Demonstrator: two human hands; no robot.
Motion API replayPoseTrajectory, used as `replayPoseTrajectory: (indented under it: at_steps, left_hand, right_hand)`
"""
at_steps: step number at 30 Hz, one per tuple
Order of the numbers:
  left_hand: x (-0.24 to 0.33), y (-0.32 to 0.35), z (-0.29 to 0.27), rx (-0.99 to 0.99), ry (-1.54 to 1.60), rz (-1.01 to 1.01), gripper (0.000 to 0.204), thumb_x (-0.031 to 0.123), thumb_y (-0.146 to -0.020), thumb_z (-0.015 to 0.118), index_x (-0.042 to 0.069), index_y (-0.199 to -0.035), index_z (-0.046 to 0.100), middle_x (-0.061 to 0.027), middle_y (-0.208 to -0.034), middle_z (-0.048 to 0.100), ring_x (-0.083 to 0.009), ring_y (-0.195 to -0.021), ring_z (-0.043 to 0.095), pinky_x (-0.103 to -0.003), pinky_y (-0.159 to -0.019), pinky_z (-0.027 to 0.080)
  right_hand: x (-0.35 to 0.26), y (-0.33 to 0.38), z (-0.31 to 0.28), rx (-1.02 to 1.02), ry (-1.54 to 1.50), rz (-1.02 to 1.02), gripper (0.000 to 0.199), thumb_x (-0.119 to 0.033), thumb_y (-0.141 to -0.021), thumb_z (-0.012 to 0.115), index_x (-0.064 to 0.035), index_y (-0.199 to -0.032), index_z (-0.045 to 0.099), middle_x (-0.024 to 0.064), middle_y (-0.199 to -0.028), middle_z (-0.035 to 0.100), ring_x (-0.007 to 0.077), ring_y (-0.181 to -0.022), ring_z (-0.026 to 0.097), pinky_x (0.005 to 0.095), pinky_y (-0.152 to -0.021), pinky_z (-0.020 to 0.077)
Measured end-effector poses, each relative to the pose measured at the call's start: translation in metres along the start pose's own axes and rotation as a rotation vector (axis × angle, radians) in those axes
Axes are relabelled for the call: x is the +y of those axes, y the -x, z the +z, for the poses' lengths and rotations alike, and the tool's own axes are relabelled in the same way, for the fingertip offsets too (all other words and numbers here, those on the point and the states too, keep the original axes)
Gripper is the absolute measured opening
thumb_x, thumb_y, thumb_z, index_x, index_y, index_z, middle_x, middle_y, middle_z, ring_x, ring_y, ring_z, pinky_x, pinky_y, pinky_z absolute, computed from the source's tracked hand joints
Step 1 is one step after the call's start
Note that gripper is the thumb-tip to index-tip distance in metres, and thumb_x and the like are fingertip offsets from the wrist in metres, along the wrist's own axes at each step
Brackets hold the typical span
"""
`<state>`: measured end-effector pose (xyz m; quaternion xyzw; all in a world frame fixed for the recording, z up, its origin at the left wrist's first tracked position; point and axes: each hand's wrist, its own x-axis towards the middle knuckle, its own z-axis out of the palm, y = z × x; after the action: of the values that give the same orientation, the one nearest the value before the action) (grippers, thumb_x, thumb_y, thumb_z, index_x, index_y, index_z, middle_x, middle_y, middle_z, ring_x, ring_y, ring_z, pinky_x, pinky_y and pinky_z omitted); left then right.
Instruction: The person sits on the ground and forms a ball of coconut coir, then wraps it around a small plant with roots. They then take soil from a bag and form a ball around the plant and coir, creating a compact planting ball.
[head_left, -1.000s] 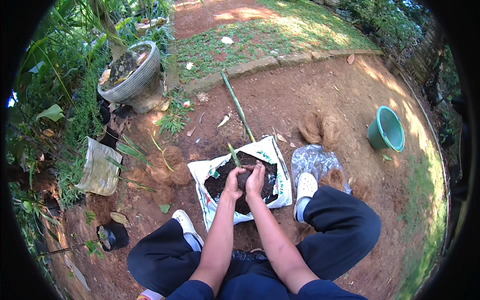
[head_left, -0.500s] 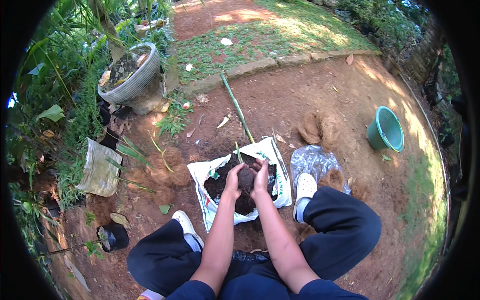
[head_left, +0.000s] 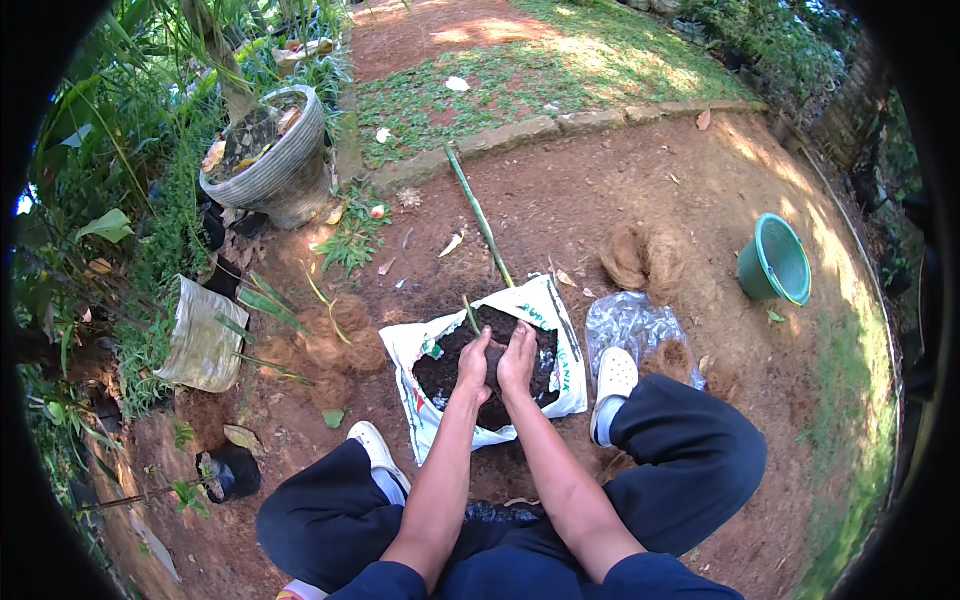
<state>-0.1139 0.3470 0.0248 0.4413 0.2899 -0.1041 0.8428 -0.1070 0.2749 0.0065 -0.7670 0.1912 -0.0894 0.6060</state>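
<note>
A white bag (head_left: 565,345), opened wide, lies on the ground between my feet with dark soil (head_left: 436,376) inside. Over the soil, my left hand (head_left: 473,368) and my right hand (head_left: 517,364) are cupped together from either side. Pressed between the palms is a dark soil clump (head_left: 494,358), mostly hidden by the fingers. A short green stem (head_left: 470,316) slants up just beyond my left fingertips. Whether it is rooted in the clump cannot be made out.
A long green stick (head_left: 478,214) lies beyond the bag. Brown fibre (head_left: 645,262) and clear plastic (head_left: 632,322) lie right, with a green bucket (head_left: 774,258) farther out. To the left are a large grey pot (head_left: 285,165), fibre with cut stalks and a small black plant bag (head_left: 230,473).
My hands have closed in around the soil clump and turned more upright, so less of it shows. The short green stem leans further left. The whole view has shifted slightly.
</note>
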Motion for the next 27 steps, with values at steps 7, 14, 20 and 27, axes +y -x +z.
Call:
replayPoseTrajectory:
  at_steps: [7, 14, 20, 27]
  left_hand:
    - [0.006, -0.006, -0.014, -0.248, 0.144, -0.169, 0.046, 0.048, -0.098, 0.046, 0.009, -0.115, 0.065, -0.0066, -0.106, 0.069, -0.0200, -0.095, 0.066, -0.036, -0.088, 0.051]
    - [0.000, -0.024, -0.011, -0.134, 0.104, -0.034, 0.058, 0.054, -0.098, 0.042, 0.006, -0.126, 0.059, -0.0038, -0.111, 0.065, -0.0146, -0.096, 0.060, -0.031, -0.089, 0.046]
    - [-0.008, -0.025, -0.007, 0.185, 0.054, 0.223, 0.060, 0.048, -0.101, 0.037, 0.000, -0.134, 0.053, -0.0075, -0.115, 0.062, -0.0163, -0.100, 0.056, -0.031, -0.095, 0.041]
    - [-0.023, 0.000, 0.002, 0.072, -0.755, 0.874, 0.036, 0.019, -0.089, 0.060, 0.002, -0.121, 0.065, -0.0168, -0.126, 0.063, -0.0331, -0.126, 0.052, -0.040, -0.108, 0.037]
  right_hand:
    - [0.007, -0.013, 0.003, -0.230, -0.172, 0.117, 0.041, -0.039, -0.103, 0.041, -0.0011, -0.109, 0.056, 0.0166, -0.107, 0.061, 0.0274, -0.101, 0.058, 0.0380, -0.090, 0.0438]
    - [-0.009, -0.007, -0.009, -0.495, -0.595, 0.454, 0.043, -0.041, -0.103, 0.041, -0.0060, -0.116, 0.061, 0.0047, -0.101, 0.066, 0.0148, -0.094, 0.062, 0.0291, -0.087, 0.0474]
    - [0.000, -0.007, -0.008, -0.463, -0.707, 0.622, 0.039, -0.039, -0.101, 0.048, -0.0034, -0.104, 0.066, 0.0064, -0.097, 0.068, 0.0170, -0.087, 0.065, 0.0313, -0.079, 0.0518]
    - [0.016, -0.013, -0.011, -0.508, -1.107, 0.773, 0.027, -0.033, -0.098, 0.055, -0.0121, -0.113, 0.062, 0.0051, -0.108, 0.065, 0.0193, -0.099, 0.062, 0.0374, -0.087, 0.0526]
